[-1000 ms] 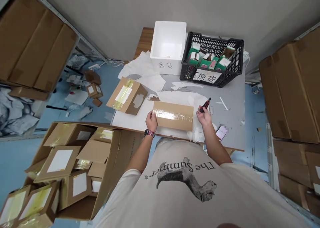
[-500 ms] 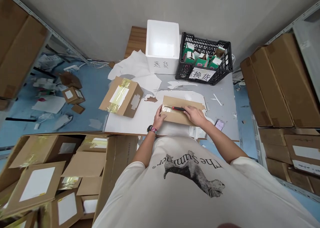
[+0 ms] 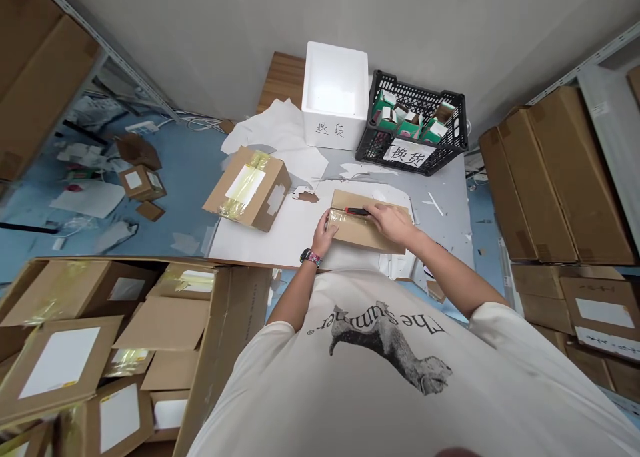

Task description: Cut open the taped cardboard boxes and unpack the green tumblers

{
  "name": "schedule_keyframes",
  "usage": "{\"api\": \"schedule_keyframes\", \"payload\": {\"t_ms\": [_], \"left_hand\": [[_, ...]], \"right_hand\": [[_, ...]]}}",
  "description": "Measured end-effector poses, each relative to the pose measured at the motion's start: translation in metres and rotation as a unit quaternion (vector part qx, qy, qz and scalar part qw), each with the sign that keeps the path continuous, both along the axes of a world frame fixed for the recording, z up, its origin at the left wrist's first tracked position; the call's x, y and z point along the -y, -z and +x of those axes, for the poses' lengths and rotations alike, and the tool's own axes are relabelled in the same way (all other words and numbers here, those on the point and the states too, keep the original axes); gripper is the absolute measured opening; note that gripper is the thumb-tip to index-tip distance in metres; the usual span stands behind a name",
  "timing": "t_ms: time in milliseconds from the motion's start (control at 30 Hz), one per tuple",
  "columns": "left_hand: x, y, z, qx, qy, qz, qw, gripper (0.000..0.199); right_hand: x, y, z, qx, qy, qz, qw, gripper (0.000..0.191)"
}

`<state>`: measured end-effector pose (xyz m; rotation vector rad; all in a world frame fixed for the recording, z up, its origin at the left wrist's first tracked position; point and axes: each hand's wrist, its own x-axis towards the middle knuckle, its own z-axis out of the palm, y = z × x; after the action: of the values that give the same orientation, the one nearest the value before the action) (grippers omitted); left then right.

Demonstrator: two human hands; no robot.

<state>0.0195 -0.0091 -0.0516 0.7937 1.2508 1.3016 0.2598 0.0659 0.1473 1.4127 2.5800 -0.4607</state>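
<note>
A small cardboard box (image 3: 367, 239) with clear tape at its left end lies near the front edge of the table. My left hand (image 3: 322, 237) is closed around that end, thumb on top. My right hand (image 3: 393, 223) grips a red and black utility knife (image 3: 356, 211), held low over the top of the box and pointing left along its seam. Whether the blade is in the tape is too small to tell. Left of my hands stands a larger taped cardboard box (image 3: 274, 203) with a white label.
At the back are a white foam box (image 3: 330, 131) and a black plastic crate (image 3: 367, 147) holding several green cartons (image 3: 409, 125). Torn white paper (image 3: 270, 133) covers part of the table. A big carton (image 3: 240, 310) full of parcels stands at lower left, stacked boxes (image 3: 555, 183) at right.
The knife in my right hand has moved slightly toward the box's left end and its far side. My left hand keeps its hold. The whole view has shifted a little.
</note>
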Motion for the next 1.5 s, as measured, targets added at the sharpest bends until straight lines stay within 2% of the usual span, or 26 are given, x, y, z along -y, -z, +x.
{"api": "schedule_keyframes", "payload": {"t_ms": [233, 500, 833, 1267, 1367, 1500], "left_hand": [[0.0, 0.011, -0.003, -0.054, 0.03, 0.027, 0.998, 0.09], [-0.002, 0.015, -0.003, -0.054, 0.03, 0.035, 0.998, 0.09], [-0.002, 0.012, -0.004, -0.089, 0.027, 0.009, 0.996, 0.083], [0.0, -0.002, -0.004, -0.142, 0.031, -0.025, 0.989, 0.078], [0.0, -0.006, -0.004, -0.169, 0.03, -0.036, 0.985, 0.075], [0.001, -0.007, -0.005, -0.186, 0.026, -0.054, 0.981, 0.074]], "right_hand": [[0.002, -0.026, -0.004, 0.091, -0.038, -0.016, 0.995, 0.048], [0.003, -0.033, -0.013, 0.109, -0.041, -0.016, 0.993, 0.048], [-0.01, -0.042, -0.025, 0.142, -0.099, -0.012, 0.985, 0.041], [-0.011, -0.056, -0.001, 0.216, -0.096, -0.036, 0.971, 0.04], [-0.008, -0.062, 0.016, 0.241, -0.091, -0.051, 0.965, 0.043], [0.003, -0.069, 0.055, 0.253, -0.067, -0.05, 0.964, 0.044]]}}
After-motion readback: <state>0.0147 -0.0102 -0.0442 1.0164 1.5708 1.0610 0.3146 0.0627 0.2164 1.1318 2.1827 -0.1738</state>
